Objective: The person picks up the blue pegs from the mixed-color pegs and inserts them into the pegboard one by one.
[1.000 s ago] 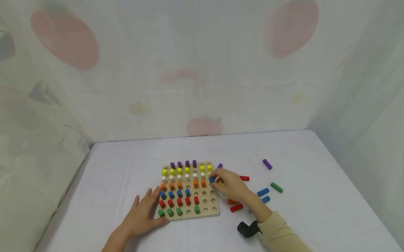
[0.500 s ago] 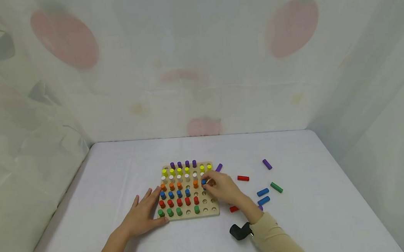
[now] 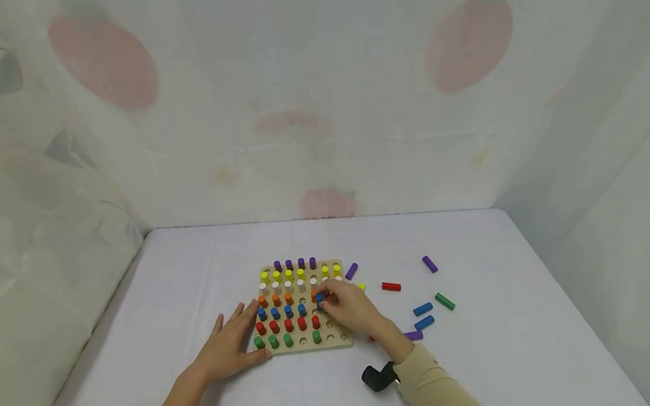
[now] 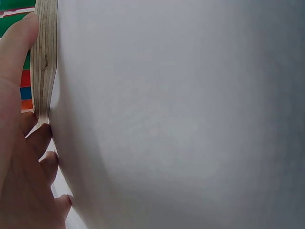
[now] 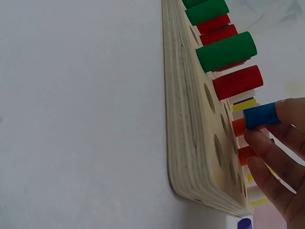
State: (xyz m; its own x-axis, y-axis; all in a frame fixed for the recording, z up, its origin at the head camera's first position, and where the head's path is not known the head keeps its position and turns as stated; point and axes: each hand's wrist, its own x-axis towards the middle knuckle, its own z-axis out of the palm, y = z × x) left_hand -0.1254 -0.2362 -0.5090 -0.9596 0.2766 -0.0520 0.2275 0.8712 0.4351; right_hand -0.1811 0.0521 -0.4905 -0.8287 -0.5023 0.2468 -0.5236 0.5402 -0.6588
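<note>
A wooden pegboard (image 3: 311, 345) carries rows of purple, yellow, white, orange, blue, red and green pegs. My right hand (image 3: 352, 305) pinches a blue peg (image 5: 261, 115) between thumb and fingers, over the board's right part near the end of the blue row. In the right wrist view the peg's lower end is apart from the board's face. My left hand (image 3: 228, 348) lies spread at the board's left side, thumb at the near corner and fingers along the left edge. The left wrist view shows its thumb (image 4: 19, 43) against the board's edge.
Loose pegs lie on the white table right of the board: a red peg (image 3: 391, 286), a green peg (image 3: 445, 302), two blue ones (image 3: 423, 309) and several purple ones (image 3: 430, 264). A yellow peg (image 3: 362, 286) shows beside the right hand. White patterned curtains (image 3: 319, 104) surround the table.
My right hand has moved left across the board with the blue peg, from the right edge to the end of the blue row. The left hand stays in place.
</note>
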